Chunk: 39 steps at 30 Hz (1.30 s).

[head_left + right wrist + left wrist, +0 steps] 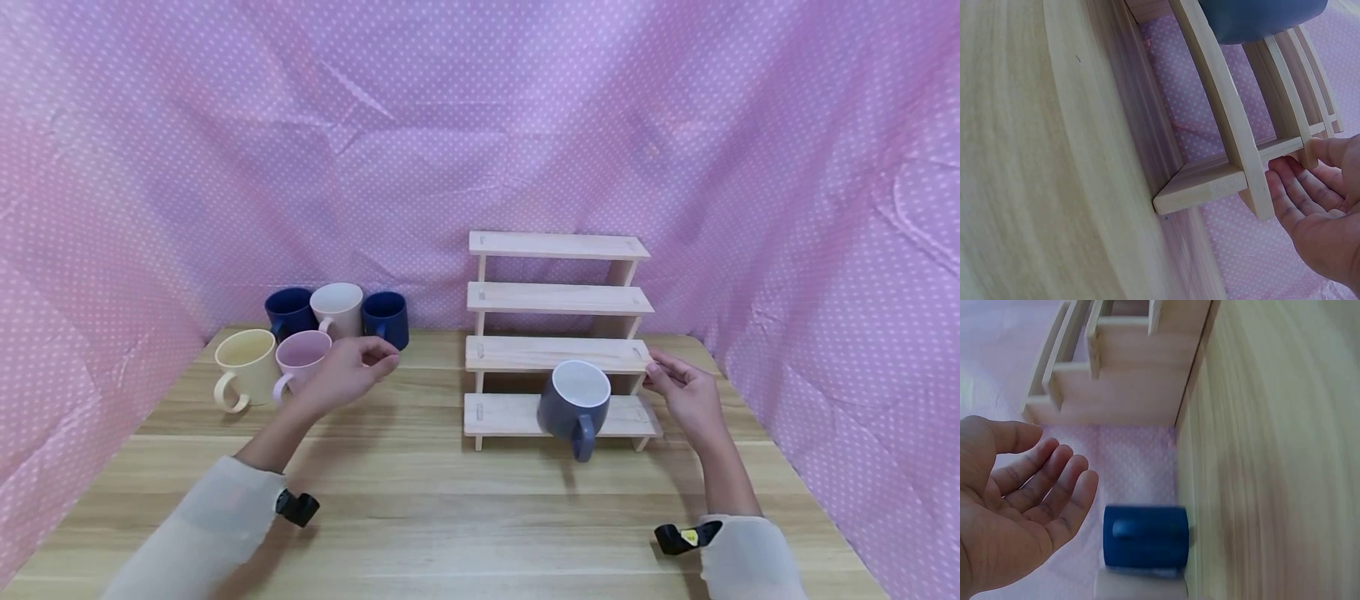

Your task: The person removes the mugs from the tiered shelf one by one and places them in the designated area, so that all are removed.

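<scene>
My left hand [348, 371] hovers just right of a pink mug [302, 350], its fingers loosely bent and nothing between them. In the left wrist view, a gap separates that hand [1022, 494] from a navy mug [1147, 537]. My right hand [688, 398] grips the right end of a four-tier wooden display stand [555, 354] at the second tier from the bottom. The right wrist view has the thumb of this hand [1322, 212] against the tier's end, fingers beneath. A grey mug [572, 408] with a white inside stands on the lowest tier, handle facing front.
Left of the stand, a yellow mug [251, 367], a white mug [339, 308] and two navy mugs [291, 310] are grouped with the pink one. All rest on a wood-grain table [450, 517]. A pink dotted cloth [480, 150] hangs behind and at both sides.
</scene>
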Motion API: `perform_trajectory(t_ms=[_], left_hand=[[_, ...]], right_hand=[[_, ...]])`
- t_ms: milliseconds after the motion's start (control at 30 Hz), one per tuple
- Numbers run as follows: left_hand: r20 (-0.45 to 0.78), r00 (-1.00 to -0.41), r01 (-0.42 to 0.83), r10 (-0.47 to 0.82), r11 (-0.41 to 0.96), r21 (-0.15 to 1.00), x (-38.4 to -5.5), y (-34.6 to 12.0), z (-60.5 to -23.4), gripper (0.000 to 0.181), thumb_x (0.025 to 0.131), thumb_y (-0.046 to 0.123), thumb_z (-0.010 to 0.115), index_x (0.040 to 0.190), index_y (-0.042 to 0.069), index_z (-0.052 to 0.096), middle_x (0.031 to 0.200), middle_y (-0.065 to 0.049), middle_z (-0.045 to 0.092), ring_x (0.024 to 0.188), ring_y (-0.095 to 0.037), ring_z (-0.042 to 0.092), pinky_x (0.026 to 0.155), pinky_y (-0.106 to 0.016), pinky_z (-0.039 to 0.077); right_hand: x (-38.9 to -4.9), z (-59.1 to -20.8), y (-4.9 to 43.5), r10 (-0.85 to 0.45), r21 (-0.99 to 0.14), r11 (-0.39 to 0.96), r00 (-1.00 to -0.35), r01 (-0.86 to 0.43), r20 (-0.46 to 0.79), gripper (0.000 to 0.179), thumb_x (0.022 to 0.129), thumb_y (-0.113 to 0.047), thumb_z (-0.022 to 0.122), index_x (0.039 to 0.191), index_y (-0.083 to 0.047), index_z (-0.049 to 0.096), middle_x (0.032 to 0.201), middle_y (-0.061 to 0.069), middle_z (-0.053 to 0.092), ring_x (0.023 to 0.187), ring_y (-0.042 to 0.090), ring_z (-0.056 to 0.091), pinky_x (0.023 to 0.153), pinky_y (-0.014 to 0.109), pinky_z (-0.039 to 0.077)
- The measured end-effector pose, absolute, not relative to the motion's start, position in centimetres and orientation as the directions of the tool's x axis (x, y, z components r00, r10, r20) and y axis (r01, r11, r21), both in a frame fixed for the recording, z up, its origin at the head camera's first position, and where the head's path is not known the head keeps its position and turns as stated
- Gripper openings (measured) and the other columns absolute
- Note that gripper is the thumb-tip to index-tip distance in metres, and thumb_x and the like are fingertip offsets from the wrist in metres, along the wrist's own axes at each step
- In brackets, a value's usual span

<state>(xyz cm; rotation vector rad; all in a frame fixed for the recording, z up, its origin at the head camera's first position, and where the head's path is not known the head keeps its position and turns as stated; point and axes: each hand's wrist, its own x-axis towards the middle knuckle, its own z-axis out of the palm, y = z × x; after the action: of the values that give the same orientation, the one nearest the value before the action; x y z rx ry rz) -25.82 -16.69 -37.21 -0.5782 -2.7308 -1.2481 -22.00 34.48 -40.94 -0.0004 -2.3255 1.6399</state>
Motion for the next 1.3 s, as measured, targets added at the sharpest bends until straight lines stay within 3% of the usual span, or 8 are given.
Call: perform_trajectory(t_ms=[267,500,733,1100,1300], left_hand=[[0.242,-0.879,0.454,0.411,0.566,0.688,-25.2,-12.6,-37.8,0.013,0.099,0.014,0.069,0.103,0.004,0.075,0.088,0.000,0.072,0.084,-0.017,0.067,0.076,-0.034,0.058],[0.257,-0.806,0.539,0.533,0.481,0.692,-24.6,-9.7,-38.2,0.011,0.098,0.009,0.067,0.100,0.001,0.074,0.086,-0.002,0.071,0.080,-0.012,0.064,0.072,-0.028,0.057],[0.268,-0.725,0.621,0.634,0.434,0.653,-24.1,-6.9,-38.5,0.010,0.099,0.014,0.068,0.101,0.007,0.074,0.085,0.005,0.070,0.080,-0.007,0.063,0.071,-0.024,0.057],[0.247,-0.594,0.635,0.766,0.257,0.729,-22.9,-2.8,-38.6,0.017,0.098,0.016,0.071,0.109,0.003,0.073,0.094,0.004,0.073,0.090,-0.005,0.067,0.076,-0.026,0.060],[0.212,-0.551,0.597,0.807,0.203,0.776,-22.3,-1.1,-38.8,0.021,0.097,0.016,0.072,0.113,0.002,0.073,0.099,0.006,0.073,0.091,-0.003,0.066,0.079,-0.030,0.061]], right_hand=[[-21.9,-40.8,34.4,0.164,-0.921,0.355,-0.959,-0.163,0.233,0.050,0.105,-0.024,0.062,0.143,0.007,0.053,0.108,-0.013,0.069,0.091,0.005,0.073,0.087,0.021,0.058],[-21.9,-40.7,34.3,0.165,-0.917,0.363,-0.957,-0.164,0.237,0.049,0.105,-0.024,0.061,0.144,0.006,0.053,0.109,-0.011,0.070,0.087,0.000,0.071,0.086,0.018,0.057],[-21.8,-40.7,34.3,0.168,-0.918,0.365,-0.959,-0.155,0.229,0.050,0.105,-0.025,0.062,0.143,0.006,0.053,0.107,-0.014,0.069,0.090,0.005,0.073,0.086,0.019,0.058],[-21.9,-40.8,34.4,0.166,-0.918,0.360,-0.956,-0.168,0.240,0.049,0.105,-0.024,0.062,0.143,0.006,0.053,0.109,-0.011,0.070,0.090,0.005,0.072,0.085,0.018,0.058],[-22.0,-40.8,34.3,0.166,-0.920,0.351,-0.956,-0.173,0.243,0.048,0.105,-0.022,0.062,0.143,0.006,0.053,0.110,-0.009,0.070,0.091,0.006,0.073,0.084,0.017,0.057]])
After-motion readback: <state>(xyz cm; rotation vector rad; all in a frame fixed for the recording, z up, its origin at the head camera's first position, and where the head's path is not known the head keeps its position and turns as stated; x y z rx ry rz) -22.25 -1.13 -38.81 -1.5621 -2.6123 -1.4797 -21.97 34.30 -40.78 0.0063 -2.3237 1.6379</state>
